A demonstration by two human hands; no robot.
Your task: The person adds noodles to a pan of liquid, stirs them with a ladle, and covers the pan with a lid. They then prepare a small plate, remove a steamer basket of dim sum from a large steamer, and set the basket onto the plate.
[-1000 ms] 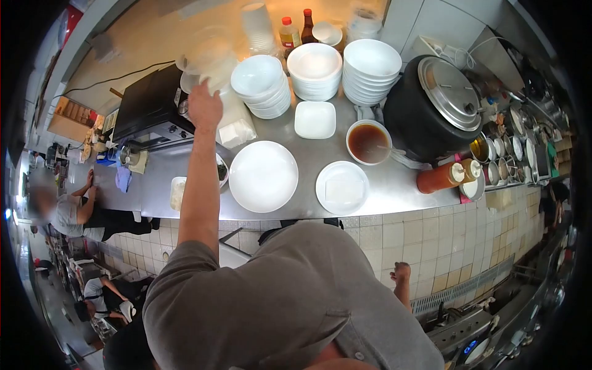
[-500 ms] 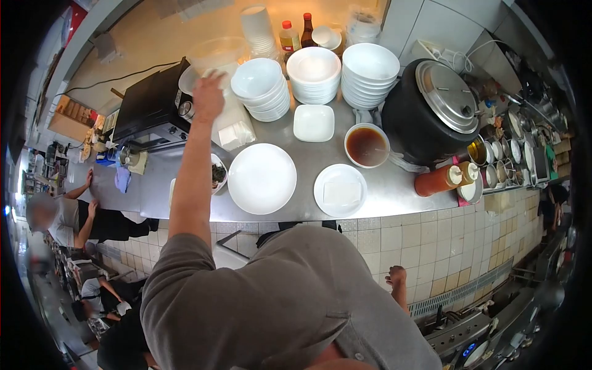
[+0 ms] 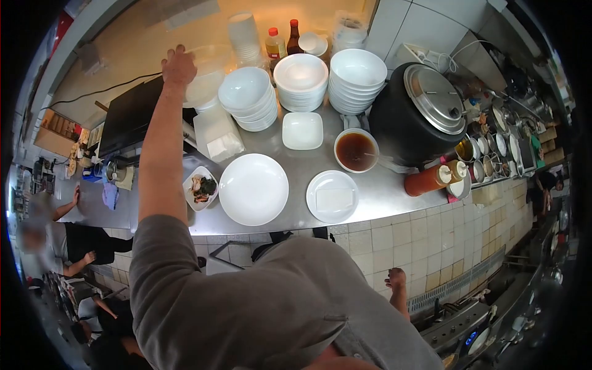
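And the left hand (image 3: 179,66) is up at the back of the surface (image 3: 296,217), fingers partly spread, right at the edge of the stacked translucent plastic containers (image 3: 208,83). Whether it's touching them, I can't tell; nothing shows in its grasp. Just beyond the containers stands a tall stack of white cups (image 3: 244,38), and beside them the tall stack of deep white bowls (image 3: 246,95).

Down below, the right hand (image 3: 396,279) hangs over the tiled floor (image 3: 425,246), well apart from the dishes, fingers loosely curled; it's too small to tell how far open.

Near the left forearm, there's the small white dish of dark green and reddish food (image 3: 201,189), just beside the large round white plate (image 3: 253,190). Over to the right, a smaller white plate (image 3: 313,209) carries a square white sheet (image 3: 333,200).
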